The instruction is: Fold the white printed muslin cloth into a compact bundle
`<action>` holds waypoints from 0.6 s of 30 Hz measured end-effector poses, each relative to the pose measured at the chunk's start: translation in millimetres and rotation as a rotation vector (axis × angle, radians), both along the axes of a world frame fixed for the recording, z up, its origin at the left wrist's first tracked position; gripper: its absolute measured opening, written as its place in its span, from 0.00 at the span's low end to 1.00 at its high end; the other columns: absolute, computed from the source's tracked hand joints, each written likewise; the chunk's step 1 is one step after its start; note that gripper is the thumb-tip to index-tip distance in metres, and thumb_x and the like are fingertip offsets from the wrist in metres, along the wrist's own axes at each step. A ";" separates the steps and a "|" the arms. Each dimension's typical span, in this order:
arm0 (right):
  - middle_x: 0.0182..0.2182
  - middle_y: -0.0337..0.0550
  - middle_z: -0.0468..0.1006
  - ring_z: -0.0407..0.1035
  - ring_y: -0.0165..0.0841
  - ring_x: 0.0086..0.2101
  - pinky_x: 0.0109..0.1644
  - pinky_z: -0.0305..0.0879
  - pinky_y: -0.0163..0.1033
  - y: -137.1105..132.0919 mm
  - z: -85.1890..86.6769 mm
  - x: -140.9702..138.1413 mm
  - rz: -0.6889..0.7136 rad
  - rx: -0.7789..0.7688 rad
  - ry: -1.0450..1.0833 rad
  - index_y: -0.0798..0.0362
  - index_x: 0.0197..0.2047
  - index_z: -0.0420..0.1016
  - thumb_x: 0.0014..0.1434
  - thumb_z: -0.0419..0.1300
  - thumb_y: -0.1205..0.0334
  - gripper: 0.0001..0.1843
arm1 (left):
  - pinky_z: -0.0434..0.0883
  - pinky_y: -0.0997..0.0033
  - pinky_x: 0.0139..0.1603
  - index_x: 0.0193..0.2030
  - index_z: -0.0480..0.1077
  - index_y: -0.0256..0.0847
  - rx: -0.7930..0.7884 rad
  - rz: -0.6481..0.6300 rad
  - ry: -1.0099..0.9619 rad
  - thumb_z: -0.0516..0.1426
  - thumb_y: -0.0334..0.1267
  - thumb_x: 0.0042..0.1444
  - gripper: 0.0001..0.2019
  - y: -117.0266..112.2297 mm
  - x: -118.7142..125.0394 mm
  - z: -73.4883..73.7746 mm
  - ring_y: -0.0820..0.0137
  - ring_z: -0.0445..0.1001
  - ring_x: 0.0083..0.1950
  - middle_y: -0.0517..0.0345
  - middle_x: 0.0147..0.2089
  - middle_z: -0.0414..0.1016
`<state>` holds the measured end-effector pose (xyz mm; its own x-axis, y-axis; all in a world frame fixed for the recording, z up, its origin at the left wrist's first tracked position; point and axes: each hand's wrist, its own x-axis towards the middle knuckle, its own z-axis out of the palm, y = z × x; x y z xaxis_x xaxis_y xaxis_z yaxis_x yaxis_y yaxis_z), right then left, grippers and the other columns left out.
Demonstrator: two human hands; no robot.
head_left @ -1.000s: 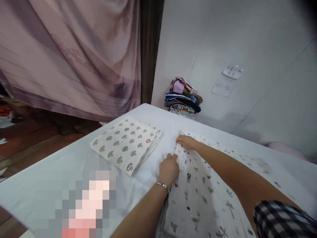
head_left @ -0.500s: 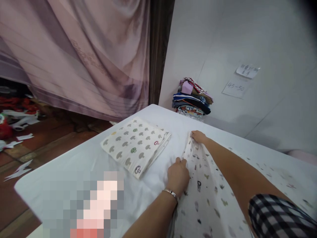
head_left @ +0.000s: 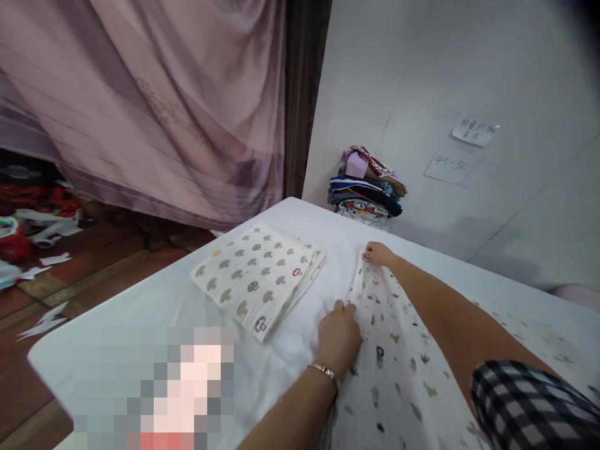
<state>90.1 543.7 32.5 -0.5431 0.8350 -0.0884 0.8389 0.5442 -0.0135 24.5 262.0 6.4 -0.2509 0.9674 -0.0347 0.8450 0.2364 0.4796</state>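
A person's right hand [head_left: 377,254] pinches the far corner and left hand [head_left: 340,337] grips the side edge of a plant-print cloth [head_left: 398,375], spread loosely on the table [head_left: 140,297] and not yet compact, near a mushroom-print cloth [head_left: 257,265] already folded flat.

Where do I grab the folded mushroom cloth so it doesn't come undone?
Probably best by the layered edge of the folded mushroom cloth, coming in low from the side facing the left hand. The cloth lies flat on the table, and its stacked layers show along that edge, so pinching them all together should help keep the folds in place.
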 end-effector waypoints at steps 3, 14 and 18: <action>0.41 0.49 0.75 0.67 0.36 0.40 0.35 0.57 0.33 -3.7 -6.4 1.0 -0.054 0.020 0.065 0.55 0.44 0.70 0.55 0.52 0.63 0.14 | 0.63 0.72 0.34 0.43 0.63 0.45 0.033 0.008 0.006 0.46 0.32 0.56 0.11 0.1 0.1 -2.3 0.72 0.69 0.35 0.57 0.43 0.63; 0.38 0.43 0.77 0.70 0.33 0.36 0.36 0.61 0.32 8.5 -5.3 8.1 -0.037 -0.127 0.267 0.54 0.41 0.75 0.51 0.57 0.61 0.14 | 0.62 0.73 0.35 0.44 0.64 0.44 -0.005 -0.001 -0.029 0.46 0.32 0.56 0.12 -0.1 -1.3 1.6 0.73 0.69 0.36 0.56 0.43 0.63; 0.33 0.43 0.77 0.69 0.31 0.34 0.35 0.61 0.32 4.1 -8.9 10.4 -0.042 -0.085 0.351 0.55 0.38 0.75 0.51 0.55 0.62 0.12 | 0.62 0.72 0.36 0.44 0.64 0.44 -0.002 0.005 -0.022 0.46 0.31 0.56 0.12 -0.6 -0.9 2.4 0.73 0.69 0.37 0.56 0.43 0.63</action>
<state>100.5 547.7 23.6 -0.5183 0.8547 0.0272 0.7965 0.4941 -0.3486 23.6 261.5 8.8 -0.2552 0.9659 -0.0424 0.8330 0.2419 0.4976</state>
